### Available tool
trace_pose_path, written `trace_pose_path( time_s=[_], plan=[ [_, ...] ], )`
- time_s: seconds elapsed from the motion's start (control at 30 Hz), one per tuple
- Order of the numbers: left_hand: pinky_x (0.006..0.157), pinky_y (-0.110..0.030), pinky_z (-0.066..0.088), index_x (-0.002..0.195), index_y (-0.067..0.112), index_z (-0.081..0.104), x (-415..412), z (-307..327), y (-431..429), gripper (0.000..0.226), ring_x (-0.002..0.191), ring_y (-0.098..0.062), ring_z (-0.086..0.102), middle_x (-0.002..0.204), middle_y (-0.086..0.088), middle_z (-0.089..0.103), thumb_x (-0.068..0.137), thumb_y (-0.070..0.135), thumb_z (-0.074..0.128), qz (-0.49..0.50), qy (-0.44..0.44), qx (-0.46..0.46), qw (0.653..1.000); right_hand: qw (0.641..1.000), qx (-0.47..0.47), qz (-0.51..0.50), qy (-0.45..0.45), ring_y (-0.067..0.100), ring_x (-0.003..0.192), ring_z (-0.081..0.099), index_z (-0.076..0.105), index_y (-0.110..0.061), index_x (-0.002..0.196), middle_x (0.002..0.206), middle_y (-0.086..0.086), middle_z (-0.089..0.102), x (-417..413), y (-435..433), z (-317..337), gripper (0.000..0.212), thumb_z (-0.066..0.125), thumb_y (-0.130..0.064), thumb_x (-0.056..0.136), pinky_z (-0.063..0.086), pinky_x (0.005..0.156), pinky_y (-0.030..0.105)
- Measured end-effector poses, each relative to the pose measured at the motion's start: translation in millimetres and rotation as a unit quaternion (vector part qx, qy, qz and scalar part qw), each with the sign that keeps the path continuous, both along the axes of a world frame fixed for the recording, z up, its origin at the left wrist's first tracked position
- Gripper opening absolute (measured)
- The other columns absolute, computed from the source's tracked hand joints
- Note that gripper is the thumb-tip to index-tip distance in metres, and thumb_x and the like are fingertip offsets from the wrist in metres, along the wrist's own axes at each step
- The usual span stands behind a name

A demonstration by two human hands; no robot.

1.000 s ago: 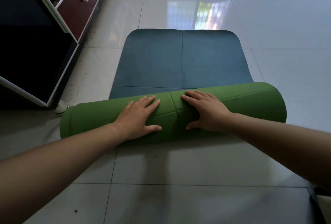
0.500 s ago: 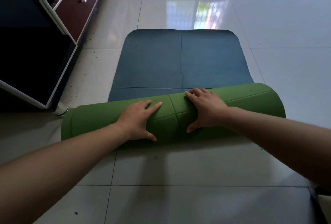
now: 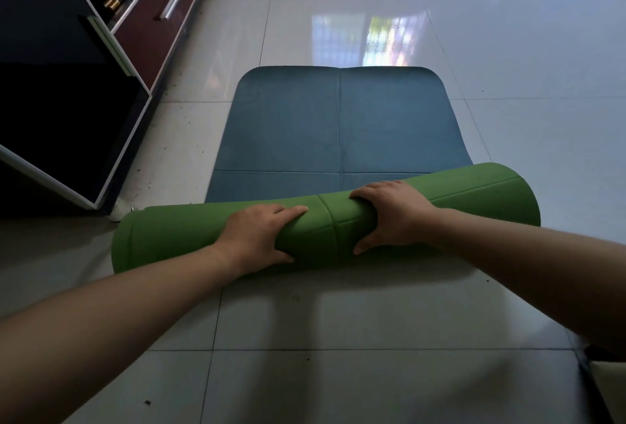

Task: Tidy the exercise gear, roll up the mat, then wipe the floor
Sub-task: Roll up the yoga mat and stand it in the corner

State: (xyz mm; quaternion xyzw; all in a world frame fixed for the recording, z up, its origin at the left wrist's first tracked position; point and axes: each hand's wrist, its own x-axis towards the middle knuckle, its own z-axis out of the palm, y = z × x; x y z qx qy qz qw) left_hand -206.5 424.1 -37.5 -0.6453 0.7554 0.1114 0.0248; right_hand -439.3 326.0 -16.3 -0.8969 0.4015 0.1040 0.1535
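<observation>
An exercise mat lies on the white tiled floor, partly rolled. Its rolled part is a thick green cylinder lying crosswise in front of me. The flat part is blue and stretches away from the roll. My left hand wraps over the roll left of its middle, fingers on top and thumb on the near side. My right hand grips the roll right of the middle in the same way. Both forearms reach in from the bottom corners.
A dark cabinet with white edges and maroon drawers stands at the left; its foot is close to the roll's left end. Glossy tiles spread to the right and behind. A pale object sits at the bottom right corner.
Both hands have curled further over the roll and pushed it away from me. Less blue mat lies flat than a second ago.
</observation>
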Motion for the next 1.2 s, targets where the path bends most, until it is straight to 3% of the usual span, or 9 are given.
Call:
trace_pose_path(
  time_s=[0.27, 0.47, 0.6, 0.73, 0.87, 0.97, 1.1, 1.2],
  plan=[
    [0.082, -0.029, 0.045, 0.139, 0.04, 0.035, -1, 17, 15, 0.079, 0.113, -0.021, 0.055, 0.13, 0.007, 0.056, 0.07, 0.049, 0.072, -0.027, 0.002, -0.008, 1.0, 1.0, -0.006, -0.004, -0.009, 0.021, 0.108, 0.056, 0.054, -0.027, 0.121, 0.117, -0.004, 0.062, -8, 25, 6, 0.085, 0.071, -0.073, 0.052, 0.044, 0.091, 0.034],
    [0.088, -0.026, 0.041, 0.136, 0.05, 0.032, -1, 27, 32, 0.085, 0.115, -0.013, 0.054, 0.128, 0.017, 0.057, 0.062, 0.065, 0.071, -0.064, -0.016, 0.08, 0.995, 0.999, 0.052, -0.004, 0.0, 0.017, 0.097, 0.059, 0.059, -0.031, 0.108, 0.103, -0.01, 0.066, -20, 49, 10, 0.077, 0.068, -0.078, 0.048, 0.048, 0.079, 0.029],
    [0.094, -0.028, 0.041, 0.138, 0.05, 0.028, -2, 23, 34, 0.092, 0.119, -0.012, 0.05, 0.131, 0.017, 0.054, 0.059, 0.064, 0.073, -0.058, 0.011, 0.129, 0.99, 0.996, 0.092, -0.015, -0.006, 0.016, 0.109, 0.056, 0.054, -0.032, 0.121, 0.117, -0.01, 0.061, -24, 54, 4, 0.086, 0.069, -0.077, 0.05, 0.046, 0.089, 0.03],
    [0.105, -0.03, 0.035, 0.142, 0.046, 0.023, 5, 16, 29, 0.097, 0.132, -0.01, 0.037, 0.145, 0.015, 0.039, 0.062, 0.056, 0.077, -0.025, 0.089, 0.145, 0.985, 0.995, 0.096, -0.029, -0.023, 0.015, 0.12, 0.049, 0.044, -0.029, 0.133, 0.132, -0.009, 0.052, -20, 44, -3, 0.094, 0.069, -0.074, 0.055, 0.04, 0.098, 0.028],
    [0.111, -0.033, 0.029, 0.141, 0.047, 0.026, 10, 9, 32, 0.081, 0.137, -0.012, 0.028, 0.151, 0.011, 0.029, 0.074, 0.049, 0.071, -0.014, 0.132, 0.114, 0.985, 0.994, 0.092, -0.06, -0.024, 0.016, 0.122, 0.048, 0.043, -0.029, 0.134, 0.134, -0.008, 0.051, -20, 32, -9, 0.089, 0.066, -0.073, 0.06, 0.038, 0.101, 0.03],
    [0.115, -0.033, 0.023, 0.143, 0.04, 0.026, 7, 7, 31, 0.068, 0.139, -0.015, 0.026, 0.153, 0.006, 0.026, 0.084, 0.053, 0.057, -0.023, 0.107, 0.067, 0.992, 0.989, 0.073, -0.117, -0.052, 0.017, 0.121, 0.049, 0.048, -0.025, 0.132, 0.133, -0.004, 0.053, -20, 22, -11, 0.085, 0.066, -0.071, 0.063, 0.039, 0.101, 0.032],
    [0.116, -0.048, 0.015, 0.147, 0.039, 0.009, 0, 2, 20, 0.101, 0.144, -0.016, 0.011, 0.157, 0.006, 0.011, 0.061, 0.089, 0.025, -0.011, 0.018, 0.125, 0.992, 0.978, 0.067, -0.179, -0.08, 0.019, 0.125, 0.046, 0.05, -0.022, 0.13, 0.135, -0.002, 0.052, -14, 14, -11, 0.08, 0.068, -0.066, 0.065, 0.038, 0.103, 0.034],
    [0.117, -0.048, 0.014, 0.147, 0.038, 0.008, 2, 2, 5, 0.093, 0.144, -0.016, 0.011, 0.157, 0.006, 0.011, 0.071, 0.079, 0.043, 0.001, 0.019, 0.145, 0.989, 0.987, 0.032, -0.13, -0.092, 0.019, 0.123, 0.046, 0.051, -0.022, 0.128, 0.135, -0.002, 0.051, -8, 19, -7, 0.072, 0.066, -0.063, 0.071, 0.037, 0.101, 0.031]
  ],
)
